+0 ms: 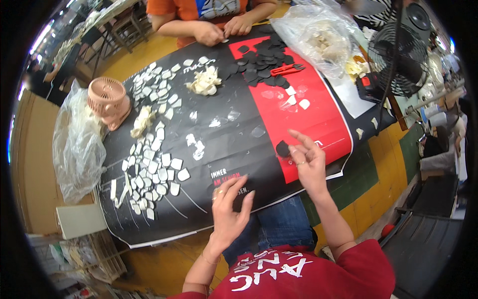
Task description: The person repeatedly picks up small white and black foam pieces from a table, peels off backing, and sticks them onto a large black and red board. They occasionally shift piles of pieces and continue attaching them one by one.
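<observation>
My right hand (pixel 309 160) is over the near part of the red panel. At its fingertips is a small dark rounded piece (pixel 283 148), which the fingers appear to pinch. My left hand (pixel 231 207) hovers by the table's near edge with thumb and fingers apart, holding nothing. Beyond my right hand, a few white pieces (pixel 304 103) lie on the red sheet. Farther off is a heap of black pieces (pixel 264 57), with red-handled snips (pixel 288 70) at its side. Many loose white pieces (pixel 154 172) are spread over the left of the black table cover (pixel 229 142).
A pink fan (pixel 108 99) and a clear plastic bag (pixel 77 144) stand at the left edge. Cream pieces (pixel 205 81) are piled mid-table. Across from me, another person's hands (pixel 224 31) work. Another bag (pixel 318 37) and a black fan (pixel 398 57) are at far right.
</observation>
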